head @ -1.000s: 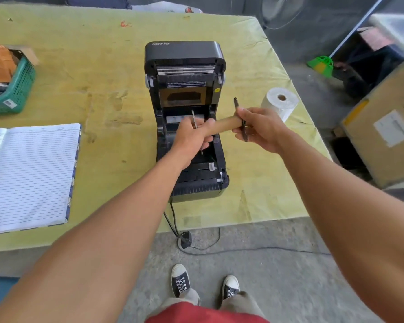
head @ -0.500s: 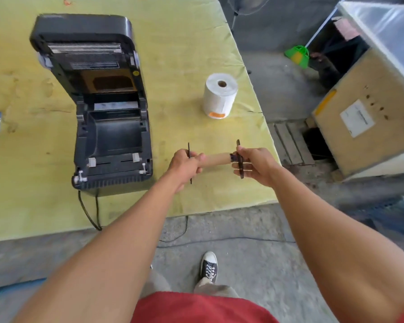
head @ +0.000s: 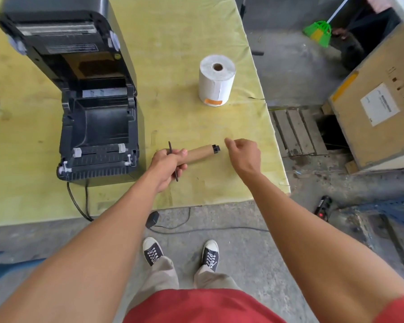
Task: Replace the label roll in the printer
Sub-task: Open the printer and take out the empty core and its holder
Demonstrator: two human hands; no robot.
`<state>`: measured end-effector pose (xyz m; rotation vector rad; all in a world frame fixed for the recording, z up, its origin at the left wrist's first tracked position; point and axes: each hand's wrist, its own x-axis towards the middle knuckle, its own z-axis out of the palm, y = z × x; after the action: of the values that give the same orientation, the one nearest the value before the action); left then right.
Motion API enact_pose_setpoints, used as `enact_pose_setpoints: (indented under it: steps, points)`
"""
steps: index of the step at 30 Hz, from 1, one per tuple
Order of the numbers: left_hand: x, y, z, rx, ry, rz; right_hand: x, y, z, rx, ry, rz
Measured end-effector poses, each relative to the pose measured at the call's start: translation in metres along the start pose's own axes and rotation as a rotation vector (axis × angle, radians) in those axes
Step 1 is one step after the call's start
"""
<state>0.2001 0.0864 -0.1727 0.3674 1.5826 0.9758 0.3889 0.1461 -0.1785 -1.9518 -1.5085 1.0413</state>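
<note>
Yellow-covered table (head: pixel 184 31), open printer (head: pixel 84 94) with bay empty: left hand (head: pixel 167 163) is gripping the spent cardboard core (head: pixel 197 154) on its spindle, right hand (head: pixel 243 155), half-curled, seemingly empty, is now leaving its bared end, the end guide apparently pulled off, fresh label roll (head: pixel 216 80) standing well apart.

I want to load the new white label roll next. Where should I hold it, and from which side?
Grip the white label roll around its round side wall, coming from above. It stands upright on the table, core hole up, clear all round. The right hand looks empty and nearer.

Bare forearms, red shirt (head: pixel 203 306), khaki trousers (head: pixel 159 278), black lace-up sneakers (head: pixel 152 251)
</note>
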Motion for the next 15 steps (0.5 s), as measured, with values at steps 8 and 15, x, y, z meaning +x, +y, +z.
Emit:
enact_pose_setpoints:
  steps: [8, 15]
  points:
    - [0.005, 0.007, 0.006, 0.001, -0.03, 0.032, 0.004, -0.011, -0.009, 0.489, -0.307, 0.257]
    - [0.016, -0.001, -0.014, 0.051, 0.07, 0.018, 0.027, -0.004, -0.039, 0.365, 0.148, 0.217]
